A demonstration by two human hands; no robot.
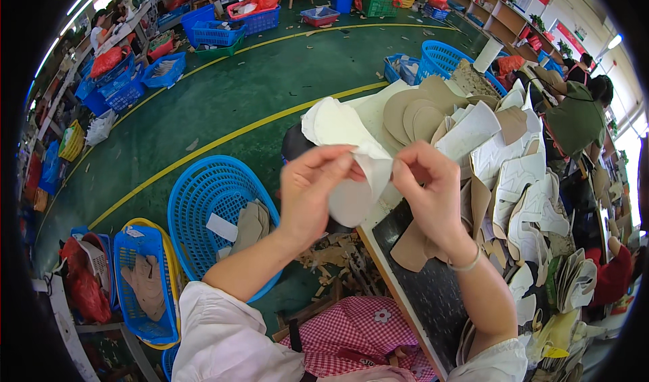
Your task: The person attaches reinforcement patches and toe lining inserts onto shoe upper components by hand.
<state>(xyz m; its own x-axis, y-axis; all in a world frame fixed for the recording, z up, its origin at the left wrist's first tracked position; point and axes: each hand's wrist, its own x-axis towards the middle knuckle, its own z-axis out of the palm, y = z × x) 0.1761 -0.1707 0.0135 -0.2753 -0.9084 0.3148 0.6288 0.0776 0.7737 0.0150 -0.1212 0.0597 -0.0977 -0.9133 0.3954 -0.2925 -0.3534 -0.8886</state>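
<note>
Spreading closest is a pink checked apron (351,328), between white sleeves (233,335). Above it, the left hand (307,189) pinches a pale flat piece (351,203) in mid-air, near the corner of the tabletop (429,294). The right hand (433,186) has its fingers drawn together at the piece's white flap; I cannot tell whether they grip it. Beige cutouts (419,115) and white cutouts (503,155) crowd the surface to the right, while a large blue basket (182,203) on the left holds taupe pieces (251,226). Further off, a co-worker in a green top (578,118) bends forward on the right. Beyond the green floor (243,105) and its yellow lines sit colourful crates (262,21).
</note>
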